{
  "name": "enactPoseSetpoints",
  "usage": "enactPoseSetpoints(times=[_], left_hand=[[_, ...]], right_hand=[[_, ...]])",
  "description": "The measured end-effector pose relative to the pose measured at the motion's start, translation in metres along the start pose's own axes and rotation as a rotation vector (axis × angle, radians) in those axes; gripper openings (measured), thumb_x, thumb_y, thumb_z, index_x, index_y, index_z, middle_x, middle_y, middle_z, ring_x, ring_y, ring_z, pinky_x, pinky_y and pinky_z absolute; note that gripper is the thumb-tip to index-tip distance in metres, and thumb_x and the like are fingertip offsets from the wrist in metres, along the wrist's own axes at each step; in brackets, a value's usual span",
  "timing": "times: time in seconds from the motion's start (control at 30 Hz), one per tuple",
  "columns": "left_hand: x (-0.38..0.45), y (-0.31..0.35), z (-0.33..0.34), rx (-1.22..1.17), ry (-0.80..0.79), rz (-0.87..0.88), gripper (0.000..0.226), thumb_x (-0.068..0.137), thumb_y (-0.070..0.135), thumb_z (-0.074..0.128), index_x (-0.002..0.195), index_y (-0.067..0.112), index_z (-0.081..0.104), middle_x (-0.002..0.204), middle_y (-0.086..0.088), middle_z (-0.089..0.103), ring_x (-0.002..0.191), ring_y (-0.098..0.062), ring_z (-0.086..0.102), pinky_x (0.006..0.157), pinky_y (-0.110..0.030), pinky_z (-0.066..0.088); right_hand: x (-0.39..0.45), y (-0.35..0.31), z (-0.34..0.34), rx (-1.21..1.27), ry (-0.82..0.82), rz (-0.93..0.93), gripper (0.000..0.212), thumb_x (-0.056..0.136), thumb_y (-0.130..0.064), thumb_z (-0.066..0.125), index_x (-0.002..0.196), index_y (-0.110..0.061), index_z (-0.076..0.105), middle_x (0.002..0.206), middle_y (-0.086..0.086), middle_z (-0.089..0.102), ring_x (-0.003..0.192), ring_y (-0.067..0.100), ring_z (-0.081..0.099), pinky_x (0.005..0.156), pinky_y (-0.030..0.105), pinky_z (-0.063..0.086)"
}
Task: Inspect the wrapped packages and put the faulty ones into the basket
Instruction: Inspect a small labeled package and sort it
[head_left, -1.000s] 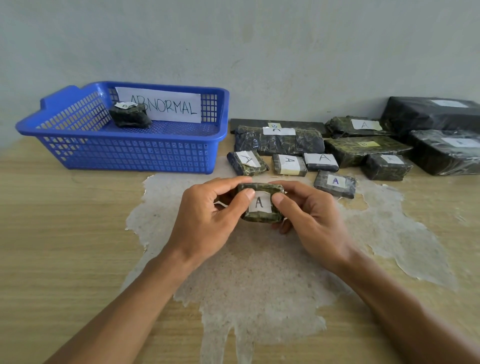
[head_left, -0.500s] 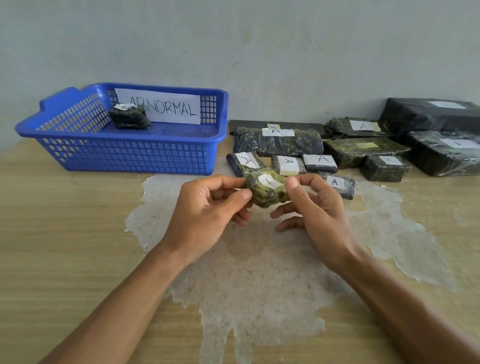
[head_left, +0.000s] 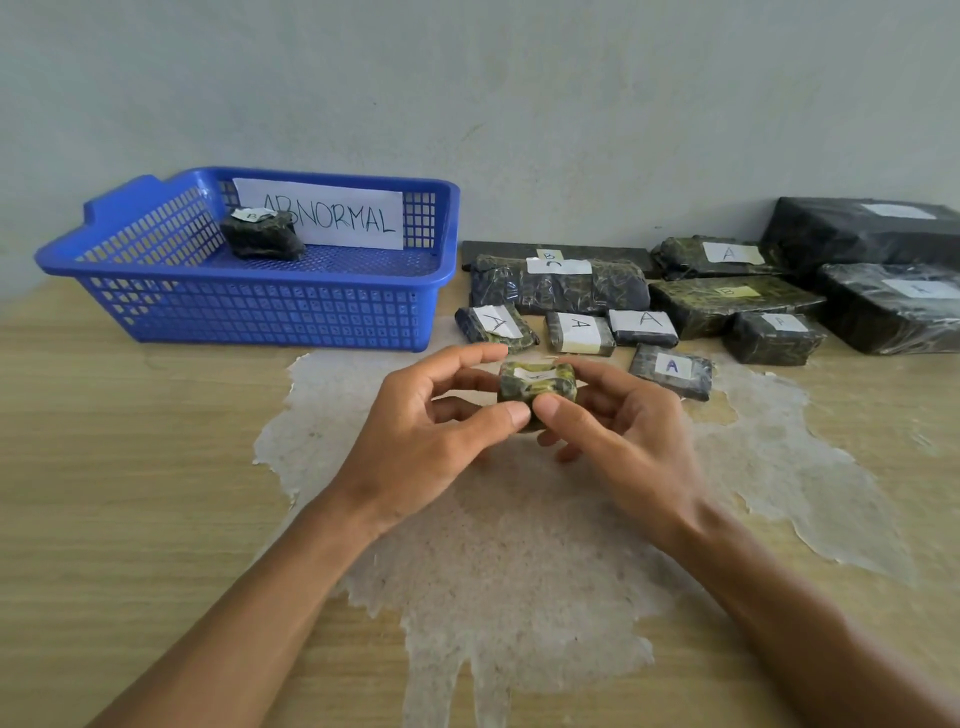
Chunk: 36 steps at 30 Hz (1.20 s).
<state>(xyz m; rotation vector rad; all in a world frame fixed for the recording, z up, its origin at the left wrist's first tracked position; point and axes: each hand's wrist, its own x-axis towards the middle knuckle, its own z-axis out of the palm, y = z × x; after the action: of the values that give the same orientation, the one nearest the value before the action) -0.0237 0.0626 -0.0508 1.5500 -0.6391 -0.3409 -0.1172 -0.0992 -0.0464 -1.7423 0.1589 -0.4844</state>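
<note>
A small dark wrapped package (head_left: 537, 382) with a white label on top is held above the table between both hands. My left hand (head_left: 431, 431) pinches its left side and my right hand (head_left: 618, 431) its right side; the thumbs meet at its front. The blue basket (head_left: 249, 312) with a paper sign reading ABNORMAL stands at the back left, and one crumpled dark package (head_left: 262, 236) with a B label lies inside it. Several wrapped packages (head_left: 558, 286) labelled A or B lie at the back right.
The wooden table (head_left: 130, 493) has a large pale worn patch (head_left: 519, 545) under my hands. Two large black parcels (head_left: 893, 306) sit at the far right against the grey wall. Small A-labelled packages (head_left: 670, 366) lie just behind my right hand.
I have turned the small package in my fingers; its label faced me, then tilted away, and now faces up. Both hands stay on it at about the same spot.
</note>
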Motion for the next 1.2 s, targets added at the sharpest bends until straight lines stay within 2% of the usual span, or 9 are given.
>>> enactPoseSetpoints(times=[0.07, 0.23, 0.43, 0.57, 0.7, 0.83, 0.93, 1.07, 1.2], left_hand=[[0.0, 0.0, 0.001, 0.007, -0.025, 0.015, 0.05, 0.074, 0.027, 0.078, 0.124, 0.027, 0.069, 0.109, -0.002, 0.075, 0.095, -0.02, 0.074, 0.082, -0.034, 0.061], [-0.003, 0.0, 0.007, 0.027, 0.027, 0.043, 0.041, 0.072, 0.024, 0.077, 0.113, 0.022, 0.074, 0.099, 0.001, 0.079, 0.092, -0.02, 0.075, 0.086, -0.042, 0.062], [-0.001, 0.001, 0.006, 0.054, 0.085, 0.07, 0.033, 0.075, 0.022, 0.075, 0.108, 0.016, 0.076, 0.093, -0.002, 0.078, 0.086, -0.024, 0.074, 0.08, -0.046, 0.062], [-0.002, 0.001, 0.006, 0.06, 0.092, 0.071, 0.032, 0.075, 0.023, 0.075, 0.106, 0.017, 0.076, 0.091, -0.003, 0.078, 0.087, -0.026, 0.074, 0.08, -0.051, 0.061], [-0.003, 0.0, 0.007, 0.054, 0.053, 0.061, 0.036, 0.074, 0.023, 0.076, 0.109, 0.019, 0.075, 0.096, -0.001, 0.079, 0.091, -0.025, 0.074, 0.083, -0.046, 0.062], [-0.004, -0.002, 0.006, 0.044, -0.016, 0.046, 0.05, 0.072, 0.02, 0.079, 0.121, 0.016, 0.07, 0.103, -0.001, 0.078, 0.096, -0.02, 0.074, 0.085, -0.034, 0.061], [-0.003, -0.004, 0.008, 0.038, -0.01, 0.052, 0.049, 0.072, 0.019, 0.078, 0.12, 0.015, 0.07, 0.103, -0.001, 0.078, 0.096, -0.02, 0.074, 0.088, -0.036, 0.061], [-0.001, -0.004, 0.006, 0.03, 0.013, 0.057, 0.044, 0.072, 0.017, 0.075, 0.116, 0.016, 0.072, 0.098, 0.0, 0.079, 0.094, -0.019, 0.074, 0.088, -0.036, 0.061], [0.001, -0.002, 0.002, -0.061, 0.009, 0.029, 0.042, 0.073, 0.01, 0.069, 0.114, 0.016, 0.072, 0.097, -0.005, 0.079, 0.092, -0.022, 0.076, 0.085, -0.035, 0.061]], right_hand=[[-0.001, -0.001, 0.0, -0.002, -0.022, -0.013, 0.018, 0.092, -0.015, 0.072, 0.101, -0.03, 0.072, 0.086, 0.003, 0.079, 0.07, 0.013, 0.071, 0.062, 0.025, 0.056], [-0.001, 0.001, 0.0, 0.01, -0.048, -0.009, 0.017, 0.093, -0.009, 0.068, 0.104, -0.022, 0.072, 0.086, 0.003, 0.078, 0.068, 0.007, 0.07, 0.06, 0.016, 0.051], [-0.001, 0.004, 0.0, 0.012, -0.072, -0.011, 0.025, 0.084, -0.031, 0.073, 0.109, -0.031, 0.068, 0.089, 0.0, 0.078, 0.079, 0.02, 0.074, 0.067, 0.023, 0.055], [-0.001, 0.006, -0.002, 0.008, -0.077, -0.01, 0.03, 0.081, -0.032, 0.073, 0.11, -0.029, 0.068, 0.097, -0.002, 0.078, 0.087, 0.019, 0.074, 0.07, 0.03, 0.057], [0.0, 0.007, -0.001, -0.016, -0.035, -0.035, 0.02, 0.079, -0.026, 0.071, 0.098, -0.032, 0.072, 0.092, -0.002, 0.079, 0.087, 0.025, 0.073, 0.071, 0.039, 0.058], [0.002, 0.008, -0.003, -0.042, 0.003, -0.038, 0.02, 0.077, -0.027, 0.069, 0.097, -0.03, 0.073, 0.089, -0.002, 0.079, 0.082, 0.021, 0.073, 0.072, 0.039, 0.06], [0.003, 0.01, -0.004, -0.044, 0.007, -0.03, 0.017, 0.078, -0.029, 0.069, 0.094, -0.03, 0.073, 0.086, -0.002, 0.078, 0.078, 0.019, 0.073, 0.07, 0.038, 0.061], [0.002, 0.011, -0.005, -0.038, -0.044, -0.024, 0.021, 0.081, -0.033, 0.072, 0.102, -0.029, 0.072, 0.093, -0.001, 0.078, 0.086, 0.023, 0.074, 0.071, 0.039, 0.06], [0.005, 0.012, -0.008, 0.047, -0.045, 0.016, 0.03, 0.086, -0.033, 0.063, 0.112, -0.021, 0.07, 0.097, 0.003, 0.078, 0.09, 0.022, 0.073, 0.067, 0.035, 0.058]])
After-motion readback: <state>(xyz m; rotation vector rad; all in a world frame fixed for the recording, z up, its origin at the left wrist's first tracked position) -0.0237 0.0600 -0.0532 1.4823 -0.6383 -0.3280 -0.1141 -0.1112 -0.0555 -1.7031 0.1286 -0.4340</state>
